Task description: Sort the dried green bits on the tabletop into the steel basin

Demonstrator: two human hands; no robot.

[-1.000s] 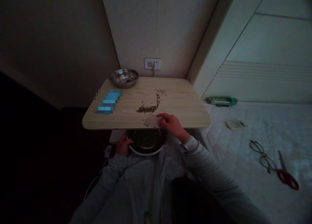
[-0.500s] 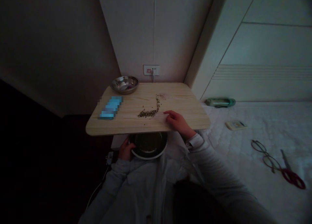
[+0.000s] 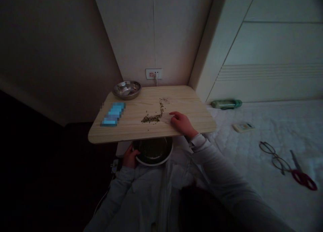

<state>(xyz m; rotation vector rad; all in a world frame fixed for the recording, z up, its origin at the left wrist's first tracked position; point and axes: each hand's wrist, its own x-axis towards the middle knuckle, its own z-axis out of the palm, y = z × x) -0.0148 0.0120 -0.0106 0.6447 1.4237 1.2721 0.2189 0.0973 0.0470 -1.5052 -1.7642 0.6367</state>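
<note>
The left hand [image 3: 130, 157] is gripping the rim of the dark bowl [image 3: 153, 150], which is sitting below the front edge of the wooden table [image 3: 186, 101]. The right hand [image 3: 183, 123] is resting on the table with one finger stretched out, the other fingers curling, and I cannot tell if it is holding something. The small dark grains [image 3: 151, 119] are lying beside it on the tabletop.

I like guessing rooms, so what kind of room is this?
Probably a bedroom: there's a quilted white bed cover with glasses lying on it, and a wall socket behind a small wooden table.
</note>
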